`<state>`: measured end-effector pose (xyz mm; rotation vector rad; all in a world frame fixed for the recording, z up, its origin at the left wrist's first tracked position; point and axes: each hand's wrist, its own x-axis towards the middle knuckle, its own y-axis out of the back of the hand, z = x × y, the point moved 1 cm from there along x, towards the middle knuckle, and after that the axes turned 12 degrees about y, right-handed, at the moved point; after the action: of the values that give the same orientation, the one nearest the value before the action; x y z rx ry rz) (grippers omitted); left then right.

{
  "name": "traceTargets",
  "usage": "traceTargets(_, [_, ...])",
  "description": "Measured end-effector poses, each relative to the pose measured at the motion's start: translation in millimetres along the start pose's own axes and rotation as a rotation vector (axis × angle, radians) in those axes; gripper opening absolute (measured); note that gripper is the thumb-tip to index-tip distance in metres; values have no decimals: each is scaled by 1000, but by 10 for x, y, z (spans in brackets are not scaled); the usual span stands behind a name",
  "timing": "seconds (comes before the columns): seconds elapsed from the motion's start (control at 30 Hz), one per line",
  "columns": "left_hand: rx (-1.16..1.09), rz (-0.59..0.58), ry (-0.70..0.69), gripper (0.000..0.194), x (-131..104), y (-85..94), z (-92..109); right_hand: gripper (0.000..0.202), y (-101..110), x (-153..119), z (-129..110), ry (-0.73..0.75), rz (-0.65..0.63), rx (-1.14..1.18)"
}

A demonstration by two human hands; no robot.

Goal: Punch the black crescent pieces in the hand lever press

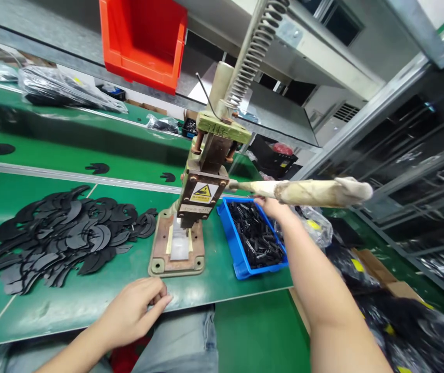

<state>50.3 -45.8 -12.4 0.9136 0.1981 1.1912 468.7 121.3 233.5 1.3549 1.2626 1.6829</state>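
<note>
My left hand [143, 306] rests at the table's front edge with its fingers curled in and no object showing in it. In front of it stands a hand-lever press [202, 191], a pale metal plate [179, 243] on its base. My right hand [273, 207] is by the far right rim of a blue bin [232, 247], below the press's wrapped lever handle [315, 191]. Its fingertips look pinched together, and what they hold is too small to tell. Small black parts [255, 233] fill the bin.
A pile of flat, curved black pieces [70, 228] lies left of the press. Behind, a few black pieces [98, 168] lie on a green surface. An orange-red bin [144, 46] hangs over the shelf edge. Plastic-bagged black parts [412, 321] stand at right.
</note>
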Motion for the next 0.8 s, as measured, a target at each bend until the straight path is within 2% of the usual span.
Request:
traceTargets(0.1, [-2, -11, 2, 23, -8, -3, -1, 37, -285, -425, -119, -16, -229, 2])
traceTargets(0.2, [2, -22, 6, 23, -20, -2, 2, 41, -525, -668, -256, -34, -304, -23])
traceTargets(0.3, [2, -26, 16, 23, -38, 1, 8, 45, -639, -737, -359, -64, -284, -71])
traceTargets(0.53, [8, 9, 16, 23, -51, 11, 35, 43, -668, -718, -432, -144, -257, -92])
traceTargets(0.7, [7, 27, 20, 22, -39, 44, 76, 38, -662, -760, -411, -167, -192, 33])
traceTargets(0.8, [6, 31, 17, 23, -34, 64, 94, 34, -576, -798, -353, -160, -73, 156])
